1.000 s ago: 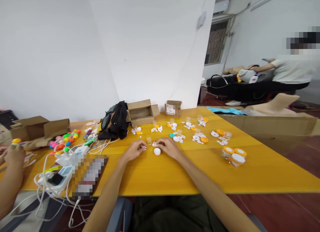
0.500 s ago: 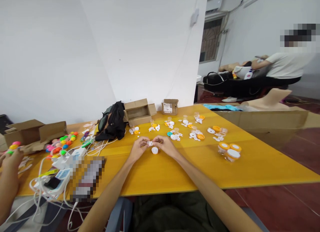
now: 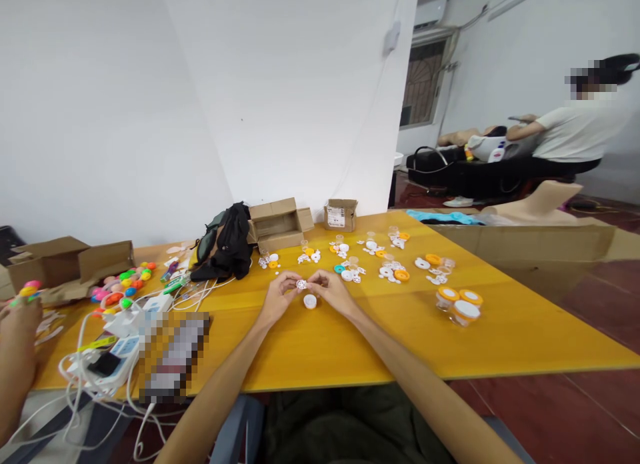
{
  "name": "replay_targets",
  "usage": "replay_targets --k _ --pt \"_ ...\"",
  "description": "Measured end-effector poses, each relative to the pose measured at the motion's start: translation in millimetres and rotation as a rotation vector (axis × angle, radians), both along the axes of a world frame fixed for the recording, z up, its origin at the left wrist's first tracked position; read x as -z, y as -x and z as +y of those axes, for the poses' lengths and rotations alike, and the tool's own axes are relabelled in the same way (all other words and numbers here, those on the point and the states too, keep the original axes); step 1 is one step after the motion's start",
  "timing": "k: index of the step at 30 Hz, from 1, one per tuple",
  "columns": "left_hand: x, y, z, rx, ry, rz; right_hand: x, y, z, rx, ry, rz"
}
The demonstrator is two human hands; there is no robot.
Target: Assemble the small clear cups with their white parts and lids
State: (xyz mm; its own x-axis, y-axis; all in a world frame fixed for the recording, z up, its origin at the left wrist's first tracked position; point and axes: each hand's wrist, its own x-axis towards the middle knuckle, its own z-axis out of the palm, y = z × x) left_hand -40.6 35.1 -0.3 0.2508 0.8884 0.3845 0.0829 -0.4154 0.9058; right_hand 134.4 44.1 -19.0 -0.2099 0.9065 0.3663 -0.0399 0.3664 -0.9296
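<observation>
Between my two hands is a small white piece with holes [image 3: 301, 285], pinched from both sides above the table [image 3: 350, 351]. My left hand [image 3: 278, 296] grips its left edge with thumb and fingers. On the other side my right hand [image 3: 329, 291] holds the right edge the same way. Just below the fingers stands a small round white cup [image 3: 310, 302]. Beyond my right hand lie a teal ring [image 3: 339, 269] and a white disc [image 3: 347, 275] among small perforated pieces.
Clusters of white parts, an orange ring [image 3: 401, 275] and clear cups spread across the far right. Jars with orange-rimmed lids [image 3: 467, 309] stand nearer. At left are a power strip [image 3: 125, 351], cables, a phone [image 3: 175, 357], and another person's hand [image 3: 20, 324] with colourful balls. Open cardboard box [image 3: 277, 227] behind.
The perforated piece has turned, so its holed face shows more. My hands stay nearly in place. The person at the far right has shifted posture slightly.
</observation>
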Motion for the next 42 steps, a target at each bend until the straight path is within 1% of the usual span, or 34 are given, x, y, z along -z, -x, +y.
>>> replay_targets --k 7,15,19,22,30,38,42 --pt "-0.6 -1.1 -2.6 -0.048 -0.010 0.058 -0.2 0.6 -0.6 0.013 -0.029 -0.024" --pt "1.1 -5.0 -3.8 -0.068 -0.049 0.040 1.3 1.7 0.5 0.028 -0.046 -0.049" --pt "1.1 -4.7 -2.6 -0.074 -0.049 0.032 0.5 0.9 0.7 0.011 -0.049 -0.048" --pt "1.3 -4.3 -1.2 -0.075 -0.026 0.016 0.6 1.0 0.6 0.002 -0.039 -0.037" --pt "1.0 -2.8 -0.6 -0.032 0.101 -0.020 4.6 1.1 3.5 -0.003 -0.012 -0.008" --pt "-0.6 -1.3 -2.7 -0.039 0.156 -0.079 1.6 1.4 2.3 -0.015 -0.003 0.000" --pt "-0.3 -1.2 -1.9 -0.040 0.150 -0.074 1.8 1.3 2.5 -0.023 0.006 0.011"
